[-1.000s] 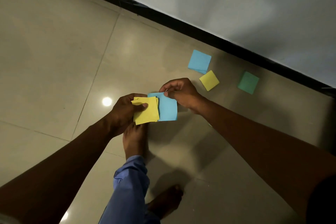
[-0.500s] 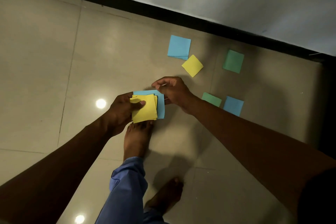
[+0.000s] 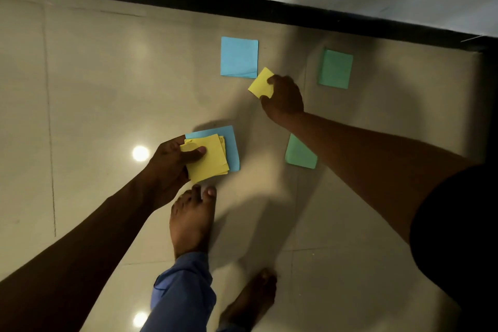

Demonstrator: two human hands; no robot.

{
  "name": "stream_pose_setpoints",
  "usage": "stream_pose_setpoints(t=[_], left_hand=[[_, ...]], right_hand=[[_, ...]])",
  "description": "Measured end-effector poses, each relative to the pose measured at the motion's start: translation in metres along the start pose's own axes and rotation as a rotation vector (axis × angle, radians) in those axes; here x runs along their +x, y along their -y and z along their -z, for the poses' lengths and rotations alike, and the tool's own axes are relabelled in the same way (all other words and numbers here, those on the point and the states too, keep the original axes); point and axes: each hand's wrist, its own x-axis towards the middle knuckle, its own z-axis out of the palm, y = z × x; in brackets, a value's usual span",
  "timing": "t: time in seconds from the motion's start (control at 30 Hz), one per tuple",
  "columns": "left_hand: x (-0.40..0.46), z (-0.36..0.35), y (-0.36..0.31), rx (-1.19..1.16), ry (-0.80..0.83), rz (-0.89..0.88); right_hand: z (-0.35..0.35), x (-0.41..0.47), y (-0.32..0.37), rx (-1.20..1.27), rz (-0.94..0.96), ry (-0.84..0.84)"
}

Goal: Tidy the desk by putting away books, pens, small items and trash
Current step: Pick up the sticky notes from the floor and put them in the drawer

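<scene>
Right hand [image 3: 283, 98] pinches a yellow note [image 3: 260, 83] on the floor [image 3: 94, 89], upper centre. Left hand [image 3: 172, 162] grips the collected stack [image 3: 208, 156], mid-frame. Step: gathering scattered notes. Next, probably: lift it onto the stack, then blue note [image 3: 239, 56] and two green ones [image 3: 335, 69] [image 3: 299, 153].

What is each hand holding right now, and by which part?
The left hand holds a stack of notes by its left edge, thumb on top. The right hand pinches a yellow note at its right corner.
</scene>
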Motion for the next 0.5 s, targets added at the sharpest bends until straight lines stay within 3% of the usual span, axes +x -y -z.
stream_pose_setpoints(t=[0.23, 0.5], left_hand=[[0.017, -0.011, 0.008, -0.010, -0.022, 0.014], [0.017, -0.011, 0.003, 0.015, -0.012, -0.006]], right_hand=[[-0.013, 0.025, 0.000, -0.247, -0.029, -0.092], [-0.001, 0.039, -0.009, -0.207, -0.111, -0.054]])
